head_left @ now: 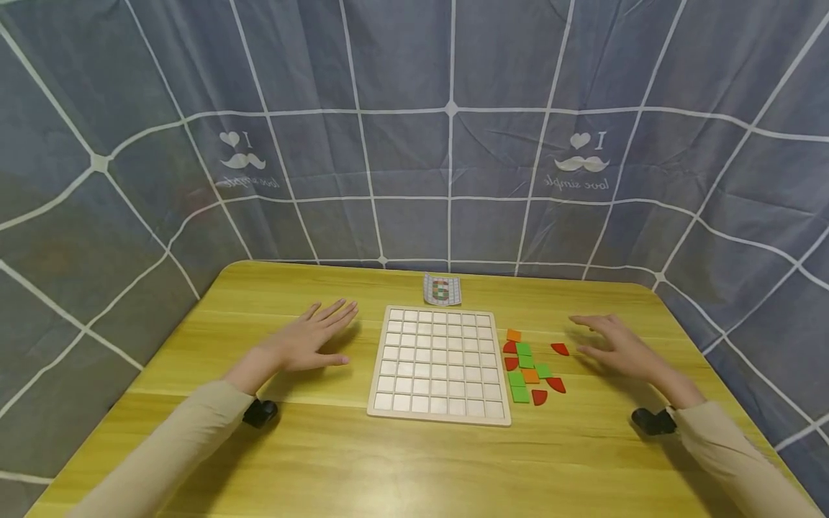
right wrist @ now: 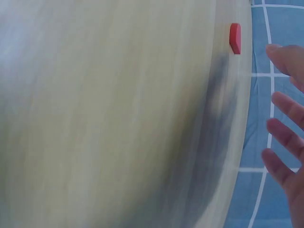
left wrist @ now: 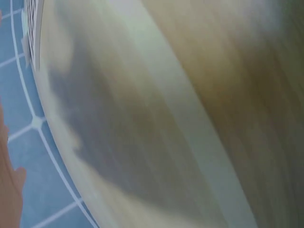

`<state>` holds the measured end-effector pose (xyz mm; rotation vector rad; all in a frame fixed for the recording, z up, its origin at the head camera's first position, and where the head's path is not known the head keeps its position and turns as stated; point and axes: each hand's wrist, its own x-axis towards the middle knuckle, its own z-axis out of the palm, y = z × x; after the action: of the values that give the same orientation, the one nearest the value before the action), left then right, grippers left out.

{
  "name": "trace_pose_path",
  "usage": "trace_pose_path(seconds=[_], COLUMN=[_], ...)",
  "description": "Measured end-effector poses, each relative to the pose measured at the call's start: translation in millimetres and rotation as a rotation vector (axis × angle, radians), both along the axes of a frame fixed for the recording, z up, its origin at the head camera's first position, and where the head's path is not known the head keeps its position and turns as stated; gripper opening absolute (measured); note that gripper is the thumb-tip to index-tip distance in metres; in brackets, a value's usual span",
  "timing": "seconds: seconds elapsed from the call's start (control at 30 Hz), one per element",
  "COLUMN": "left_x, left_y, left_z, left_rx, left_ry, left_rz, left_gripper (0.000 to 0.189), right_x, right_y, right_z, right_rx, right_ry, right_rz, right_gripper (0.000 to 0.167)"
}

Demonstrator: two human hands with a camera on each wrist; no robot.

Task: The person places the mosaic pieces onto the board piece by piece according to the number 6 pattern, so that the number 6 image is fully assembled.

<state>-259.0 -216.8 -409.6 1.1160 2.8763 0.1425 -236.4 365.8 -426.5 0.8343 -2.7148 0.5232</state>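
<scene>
A pale wooden grid board (head_left: 443, 365) lies flat in the middle of the table in the head view. To its left is my left hand (head_left: 311, 338), fingers spread and holding nothing. Just right of the board lie several small flat pieces: green squares (head_left: 520, 394), orange squares (head_left: 530, 375) and red quarter-circles (head_left: 540, 397). My right hand (head_left: 615, 345) hovers beyond these pieces with loosely bent fingers and nothing in them. Nearest to its fingertips is one red quarter-circle (head_left: 560, 350), whose edge also shows as a red piece (right wrist: 235, 38) in the right wrist view.
A small printed pattern card (head_left: 442, 290) sits behind the board, near the back edge of the wooden table (head_left: 427, 467). Behind and beside the table hangs a grey-blue curtain (head_left: 408, 158) with white lines. Each wrist carries a black camera (head_left: 261, 413).
</scene>
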Motion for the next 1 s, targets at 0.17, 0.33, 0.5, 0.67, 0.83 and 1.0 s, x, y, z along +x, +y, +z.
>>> trace_pose_path(seconds=[0.17,0.33,0.5,0.67,0.83,1.0], left_x=[3.1,6.0,7.6,8.3,8.1,6.9], left_y=[14.8,26.2,34.7,41.5,47.0,50.0], left_z=[-1.8,-3.3,-4.0,-4.0,-5.2,-8.4], left_rx=[-0.030,-0.063,-0.059,-0.057,-0.069,-0.078], left_ry=[-0.049,-0.094,-0.126,-0.175,-0.217,-0.225], left_rz=[-0.050,-0.068,-0.066,-0.065,-0.070,-0.091], left_gripper=[0.090,0.093,0.096,0.102,0.104,0.103], right_x=[-2.6,-5.0,-8.2,-13.2,-15.8,-17.1], right_y=[-3.1,-5.8,-7.4,-9.4,-10.1,-11.2], right_z=[-3.8,-4.6,-3.8,-5.1,-5.9,-3.7], right_rx=[-0.045,-0.071,-0.088,-0.100,-0.059,-0.030], right_ry=[-0.063,-0.105,-0.196,-0.301,-0.363,-0.391], right_rz=[0.043,0.101,0.141,0.182,0.166,0.145], right_gripper=[0.046,0.040,0.037,0.038,0.038,0.038])
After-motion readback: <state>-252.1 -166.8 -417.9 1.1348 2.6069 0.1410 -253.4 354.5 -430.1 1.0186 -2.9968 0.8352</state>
